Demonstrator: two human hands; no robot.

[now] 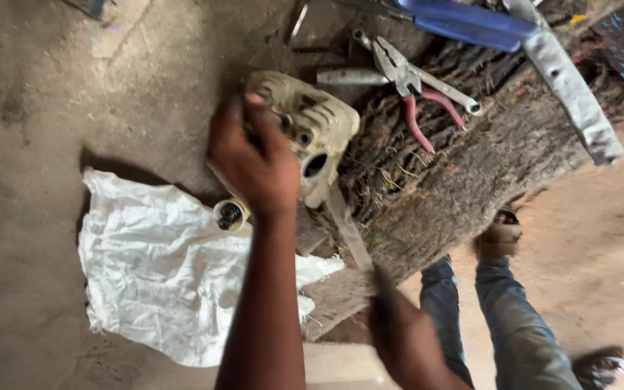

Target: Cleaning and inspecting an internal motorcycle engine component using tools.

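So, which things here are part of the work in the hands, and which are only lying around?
In hand:
- left hand gripping the dirty cream engine cover
- right hand holding a thin blade-like tool, blurred

Lying about:
- red-handled pliers
- spanner
- blue handles
- white sack
- log

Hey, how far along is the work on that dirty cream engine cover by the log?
Done: the cream cover sits apart from any machine, with pliers and a wrench laid out on the log. In hand: the left hand steadies the cover while the right hand works a flat blade against its lower edge. Left: the cover looks grimy all over; nothing looks reassembled.
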